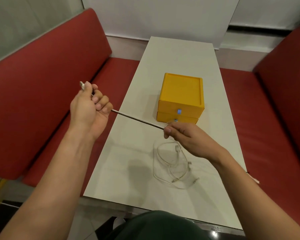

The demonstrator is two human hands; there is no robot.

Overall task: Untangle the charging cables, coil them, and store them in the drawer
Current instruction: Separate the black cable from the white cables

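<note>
A person's left hand (90,108) and right hand (185,137) pull a cable (137,120) taut above a white table (180,54). More white cables (171,163) lie tangled below, near a closed yellow drawer unit (181,97).

The desk (178,54) is showing a plain off-white. The drawer box (181,96) far on it is glowing solid yellow, each drawer front carrying a small pale blue tab (179,111). The loose cables (171,163) nearer are lying white. The stretched cable (137,120) is looking white with dark edging. The benches (47,80) left and right are showing deep red.
</note>
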